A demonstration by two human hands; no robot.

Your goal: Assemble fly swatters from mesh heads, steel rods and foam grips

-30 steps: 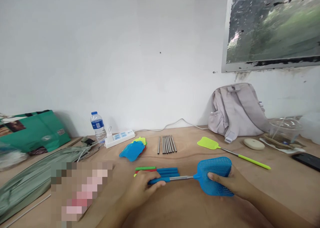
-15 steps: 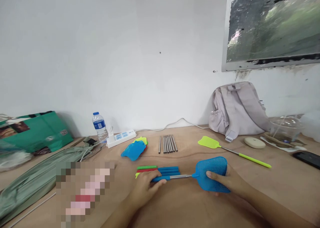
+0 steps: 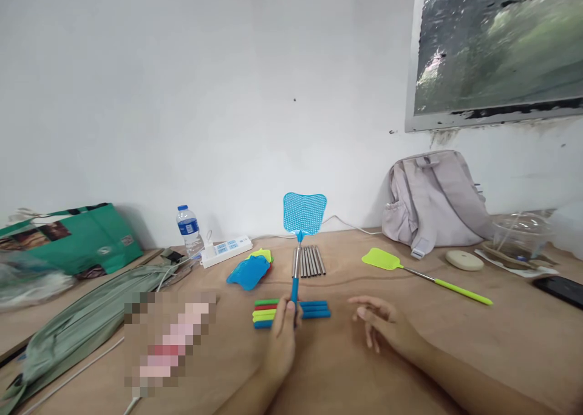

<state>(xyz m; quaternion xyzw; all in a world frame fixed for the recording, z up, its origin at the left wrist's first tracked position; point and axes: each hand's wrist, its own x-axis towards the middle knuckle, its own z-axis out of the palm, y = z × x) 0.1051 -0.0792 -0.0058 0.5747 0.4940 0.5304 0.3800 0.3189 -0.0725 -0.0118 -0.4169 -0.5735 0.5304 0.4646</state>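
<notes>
My left hand [image 3: 283,336] is closed round the blue handle of a fly swatter [image 3: 305,213], which stands upright with its mesh head up against the wall behind. My right hand [image 3: 387,324] is empty, fingers apart, just over the table to the right. Under and beside my left hand lie coloured handles [image 3: 314,308], in green, red, yellow and blue. Behind the swatter is a row of metal rods [image 3: 312,262]. Left of them sits a pile of swatter heads [image 3: 249,271], a blue one on top. A finished yellow-green fly swatter [image 3: 419,273] lies at the right.
Along the back stand a power strip [image 3: 226,252], a water bottle [image 3: 187,229] and a grey backpack [image 3: 430,202]. A round beige object [image 3: 464,260], a plastic bowl [image 3: 521,236] and a phone [image 3: 562,290] are at the right. A green bag [image 3: 91,239] and grey-green cloth [image 3: 91,318] lie left.
The blue swatter has swung from lying level between both hands to upright in my left hand. My right hand has let go of its head and moved clear.
</notes>
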